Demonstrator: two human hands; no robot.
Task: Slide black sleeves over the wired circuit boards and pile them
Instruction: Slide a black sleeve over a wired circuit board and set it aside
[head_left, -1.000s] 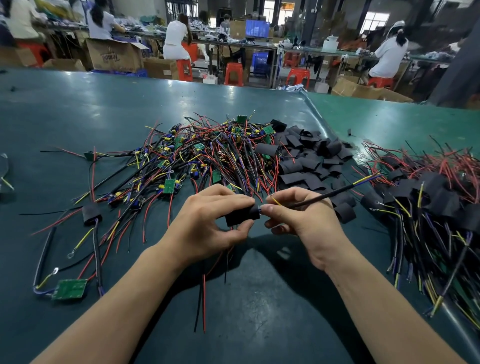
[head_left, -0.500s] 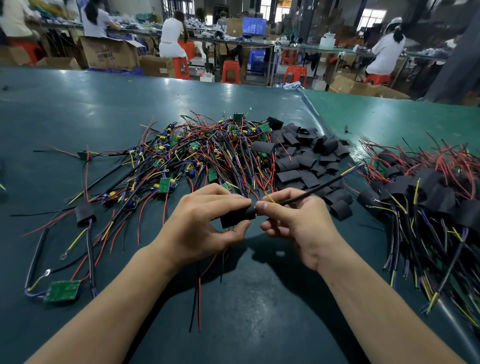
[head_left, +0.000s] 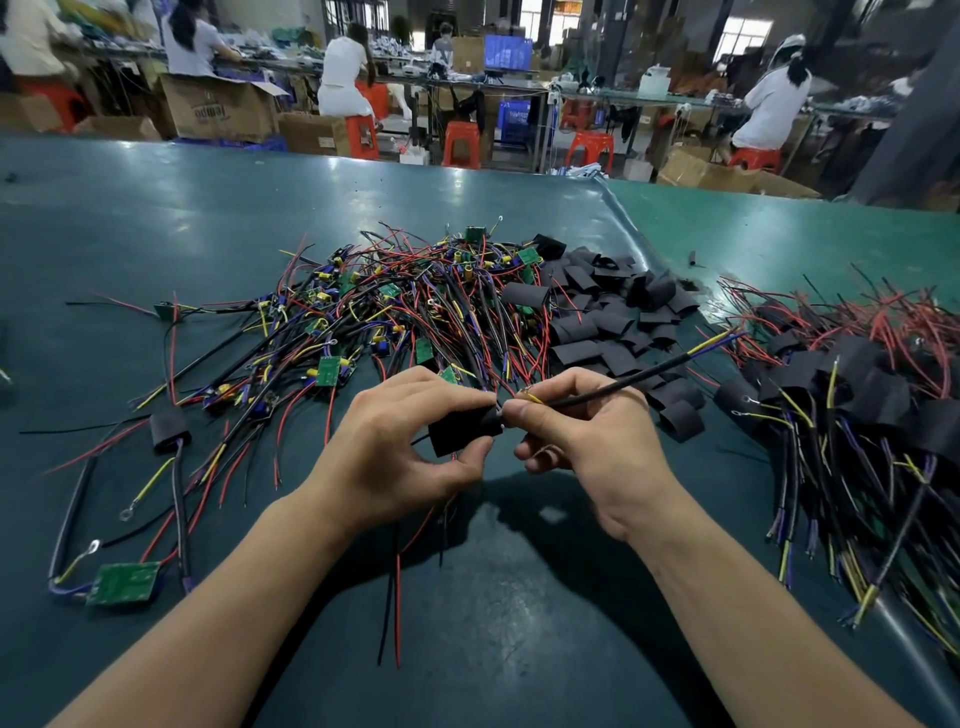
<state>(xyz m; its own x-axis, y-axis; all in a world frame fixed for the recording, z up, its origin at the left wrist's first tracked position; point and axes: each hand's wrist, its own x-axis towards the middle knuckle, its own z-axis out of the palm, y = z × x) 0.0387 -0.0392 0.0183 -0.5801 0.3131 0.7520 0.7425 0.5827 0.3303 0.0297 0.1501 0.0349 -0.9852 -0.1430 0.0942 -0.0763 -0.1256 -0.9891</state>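
Left hand (head_left: 395, 447) around black sleeve (head_left: 464, 430)

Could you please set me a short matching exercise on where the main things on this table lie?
Things:
1. Empty sleeves
2. Sleeved boards
3. Bare boards pile
4. Sleeve

Places:
A. pile at the right edge
B. held in the left hand
C. heap at far centre
D. tangle left of centre

Pairs: 1-C, 2-A, 3-D, 4-B
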